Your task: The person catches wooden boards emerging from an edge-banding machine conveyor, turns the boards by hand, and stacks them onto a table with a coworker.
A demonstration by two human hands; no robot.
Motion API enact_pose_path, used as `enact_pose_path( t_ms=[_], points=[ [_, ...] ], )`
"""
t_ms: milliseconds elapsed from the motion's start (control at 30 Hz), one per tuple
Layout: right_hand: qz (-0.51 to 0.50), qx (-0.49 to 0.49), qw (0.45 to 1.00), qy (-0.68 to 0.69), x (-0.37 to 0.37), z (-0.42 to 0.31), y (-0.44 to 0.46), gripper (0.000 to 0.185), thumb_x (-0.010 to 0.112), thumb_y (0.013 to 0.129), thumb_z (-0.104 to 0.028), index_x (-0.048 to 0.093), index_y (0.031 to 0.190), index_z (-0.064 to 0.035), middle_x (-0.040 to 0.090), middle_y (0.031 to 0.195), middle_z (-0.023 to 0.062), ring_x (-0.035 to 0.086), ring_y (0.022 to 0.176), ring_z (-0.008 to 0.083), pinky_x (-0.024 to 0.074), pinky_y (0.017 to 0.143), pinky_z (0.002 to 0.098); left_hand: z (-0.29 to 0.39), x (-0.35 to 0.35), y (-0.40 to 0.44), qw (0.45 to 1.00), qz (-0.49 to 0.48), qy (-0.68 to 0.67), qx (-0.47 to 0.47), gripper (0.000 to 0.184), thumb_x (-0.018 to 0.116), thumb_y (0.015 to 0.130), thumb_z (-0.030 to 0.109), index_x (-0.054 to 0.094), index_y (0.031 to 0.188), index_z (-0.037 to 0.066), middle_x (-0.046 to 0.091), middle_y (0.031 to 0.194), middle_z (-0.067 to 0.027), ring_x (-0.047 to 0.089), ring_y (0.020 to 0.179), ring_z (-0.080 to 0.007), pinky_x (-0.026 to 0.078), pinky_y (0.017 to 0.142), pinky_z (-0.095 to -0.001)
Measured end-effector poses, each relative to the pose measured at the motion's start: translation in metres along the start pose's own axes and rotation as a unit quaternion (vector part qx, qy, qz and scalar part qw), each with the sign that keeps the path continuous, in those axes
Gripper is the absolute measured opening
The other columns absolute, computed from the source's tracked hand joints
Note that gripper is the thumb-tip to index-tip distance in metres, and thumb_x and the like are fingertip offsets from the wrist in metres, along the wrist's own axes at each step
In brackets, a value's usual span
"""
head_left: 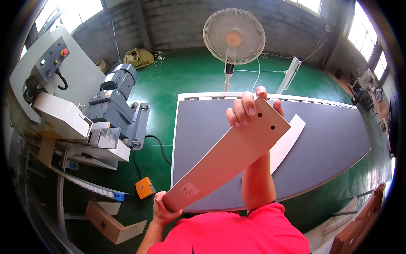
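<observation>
A long, pale pinkish-beige flat board [224,158] is supported at both ends by hand, above the near part of the grey-topped bench [207,131] with a white edge strip. The board runs diagonally, from lower left to upper right in the view. The right hand [249,109] grasps the upper end; its fingers curl over the board's edge, close to two round dark holes [272,127]. The left hand [162,210] grips the lower end, near a small white printed label [189,189]. A second pale board [289,139], with a curved edge, lies on the bench, partly hidden by the held board and the right forearm. A white pedestal fan [234,38] stands beyond the bench. An orange box-shaped unit [145,187] rests on the green floor [165,76], left of the bench.
</observation>
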State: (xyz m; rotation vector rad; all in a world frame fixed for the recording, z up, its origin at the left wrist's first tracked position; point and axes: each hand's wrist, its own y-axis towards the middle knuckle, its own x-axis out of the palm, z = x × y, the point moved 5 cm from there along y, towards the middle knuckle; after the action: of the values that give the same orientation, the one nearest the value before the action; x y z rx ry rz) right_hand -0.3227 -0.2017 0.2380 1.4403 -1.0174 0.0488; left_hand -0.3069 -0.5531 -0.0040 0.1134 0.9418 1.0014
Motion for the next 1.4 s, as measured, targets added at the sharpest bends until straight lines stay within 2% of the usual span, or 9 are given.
enact_pose_path(
  t_ms=[200,333,500,600,633,767,1233,1367,1400],
  points=[
    [0.173,-0.028,0.984,-0.032,-0.032,-0.004,-0.008,0.049,0.031,0.109,-0.042,0.056,0.130,-0.0059,0.059,0.102,0.0152,0.054,0.085,0.0246,0.0452,0.075,0.0360,0.001,-0.012,0.003,0.959,-0.125,-0.218,-0.128,0.093,0.088,0.060,0.018,0.040,0.138,0.003,0.057,0.121,-0.0132,0.057,0.111,-0.0246,0.045,0.097,-0.0377],
    [0.333,-0.014,0.938,-0.090,-0.074,-0.007,-0.027,0.038,0.043,0.108,-0.037,0.055,0.126,-0.0058,0.059,0.103,0.0126,0.056,0.085,0.0241,0.0491,0.077,0.0371,-0.013,0.001,-0.008,0.775,-0.233,-0.496,-0.315,0.097,0.082,0.055,0.013,0.043,0.143,-0.001,0.058,0.125,-0.0149,0.058,0.114,-0.0236,0.043,0.103,-0.0378],
    [0.487,-0.021,0.866,-0.113,-0.117,-0.003,-0.046,0.028,0.047,0.107,-0.021,0.053,0.123,0.0014,0.062,0.112,0.0102,0.063,0.103,0.0200,0.0547,0.091,0.0363,-0.008,0.005,-0.008,0.572,-0.329,-0.648,-0.380,0.085,0.076,0.065,0.027,0.049,0.139,-0.007,0.053,0.142,-0.0249,0.058,0.125,-0.0316,0.044,0.106,-0.0428],
    [0.547,-0.035,0.827,-0.123,-0.133,-0.007,-0.059,0.027,0.052,0.104,-0.017,0.053,0.123,0.0019,0.062,0.111,0.0107,0.062,0.102,0.0210,0.0546,0.090,0.0359,-0.037,0.005,-0.024,0.609,-0.337,-0.552,-0.459,0.077,0.075,0.073,0.031,0.051,0.137,-0.008,0.057,0.137,-0.0222,0.058,0.123,-0.0297,0.045,0.105,-0.0416],
    [0.559,-0.028,0.818,-0.135,-0.138,-0.010,-0.063,0.027,0.053,0.104,-0.016,0.053,0.123,0.0022,0.063,0.111,0.0110,0.062,0.102,0.0214,0.0545,0.090,0.0358,-0.043,0.001,-0.025,0.652,-0.320,-0.513,-0.457,0.059,0.070,0.088,0.033,0.057,0.130,-0.006,0.064,0.124,-0.0142,0.062,0.112,-0.0212,0.049,0.097,-0.0362],
    [0.589,-0.015,0.790,-0.167,-0.161,-0.015,-0.080,0.024,0.057,0.102,-0.012,0.056,0.120,0.0028,0.064,0.109,0.0117,0.064,0.096,0.0220,0.0555,0.084,0.0368,-0.042,0.005,-0.009,0.821,-0.195,-0.366,-0.392,0.038,0.063,0.100,0.035,0.067,0.112,0.000,0.064,0.094,0.0026,0.053,0.082,-0.0043,0.044,0.072,-0.0225],
    [0.521,0.112,0.762,-0.368,-0.130,0.069,-0.152,0.025,0.067,0.097,-0.018,0.064,0.107,0.0041,0.069,0.092,0.0087,0.066,0.079,0.0142,0.0552,0.073,0.0306,-0.024,0.044,0.048,0.880,-0.130,-0.305,-0.340,0.046,0.061,0.100,0.038,0.064,0.118,-0.004,0.067,0.097,-0.0023,0.057,0.086,-0.0071,0.048,0.076,-0.0249],
    [0.507,0.163,0.726,-0.435,-0.126,0.081,-0.185,0.031,0.070,0.095,-0.022,0.064,0.112,0.0027,0.060,0.085,-0.0001,0.051,0.073,0.0078,0.0431,0.067,0.0237,-0.025,0.061,0.068,0.907,-0.111,-0.239,-0.329,0.048,0.062,0.097,0.045,0.068,0.097,-0.003,0.066,0.079,-0.0073,0.056,0.076,-0.0113,0.049,0.067,-0.0337],
    [0.498,0.179,0.724,-0.443,-0.124,0.087,-0.196,0.029,0.069,0.096,-0.022,0.064,0.112,0.0021,0.060,0.086,-0.0007,0.050,0.073,0.0074,0.0419,0.066,0.0231,-0.030,0.068,0.072,0.907,-0.146,-0.198,-0.342,0.042,0.060,0.100,0.041,0.069,0.105,0.001,0.067,0.088,-0.0012,0.057,0.082,-0.0090,0.049,0.070,-0.0286]
  ],
)
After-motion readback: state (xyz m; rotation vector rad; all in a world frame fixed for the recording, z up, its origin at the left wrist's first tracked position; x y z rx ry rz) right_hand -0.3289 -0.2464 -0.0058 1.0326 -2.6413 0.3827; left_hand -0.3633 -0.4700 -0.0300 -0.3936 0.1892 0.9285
